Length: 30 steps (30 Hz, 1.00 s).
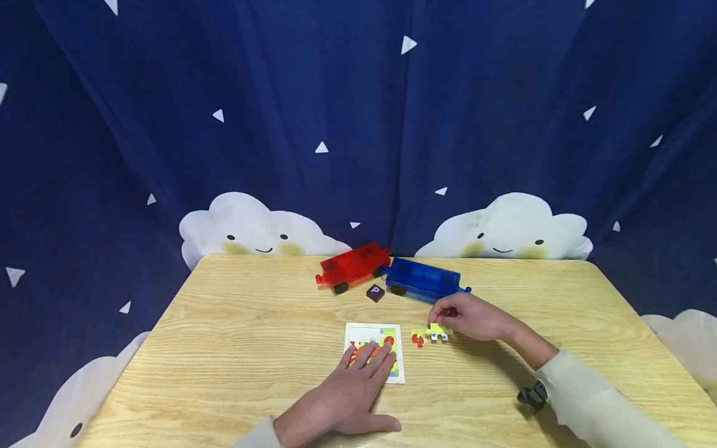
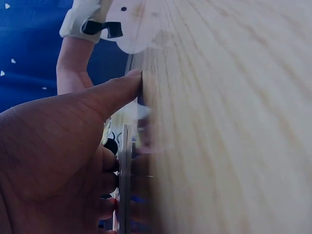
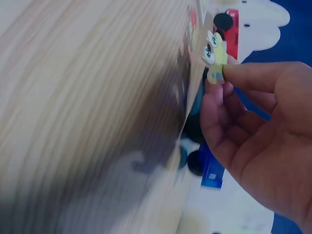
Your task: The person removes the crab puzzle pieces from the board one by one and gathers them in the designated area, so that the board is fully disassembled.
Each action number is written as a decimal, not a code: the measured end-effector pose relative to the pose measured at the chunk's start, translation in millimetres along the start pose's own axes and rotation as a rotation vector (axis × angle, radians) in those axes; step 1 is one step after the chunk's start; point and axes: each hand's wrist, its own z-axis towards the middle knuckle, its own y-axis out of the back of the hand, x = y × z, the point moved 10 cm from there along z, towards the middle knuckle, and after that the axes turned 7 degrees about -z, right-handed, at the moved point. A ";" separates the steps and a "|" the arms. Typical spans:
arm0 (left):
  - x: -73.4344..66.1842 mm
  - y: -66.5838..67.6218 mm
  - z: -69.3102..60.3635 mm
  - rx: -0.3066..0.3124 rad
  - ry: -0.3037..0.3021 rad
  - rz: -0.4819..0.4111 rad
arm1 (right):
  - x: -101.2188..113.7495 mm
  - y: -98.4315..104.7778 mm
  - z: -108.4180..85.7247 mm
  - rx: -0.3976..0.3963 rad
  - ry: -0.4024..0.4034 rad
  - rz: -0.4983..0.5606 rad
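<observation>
"We've got the left hand (image 1: 350,395) laid over the puzzle board (image 1: 364,335), fingers straight, thumb spread away!"

"And right of the board, our right hand (image 1: 473,316) has a yellow piece (image 1: 439,330)! Are we sure it's clamped?"

"The right wrist view settles it: thumb and fingers pinch it, and we see the printed eyes, mere specks from the head!"

"Only our head view gives the whole red piece (image 1: 417,339), between board and yellow piece, and the lettered tile (image 1: 375,292) beyond the board!"
</observation>
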 end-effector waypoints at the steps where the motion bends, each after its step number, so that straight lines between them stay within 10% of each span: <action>1: -0.1 0.2 -0.4 -0.002 -0.001 0.003 | -3.9 0.3 -2.8 0.005 -0.008 -0.003; 30: 0.4 0.0 0.5 -0.009 -0.001 0.010 | -31.7 -4.3 -19.5 -0.016 -0.091 0.000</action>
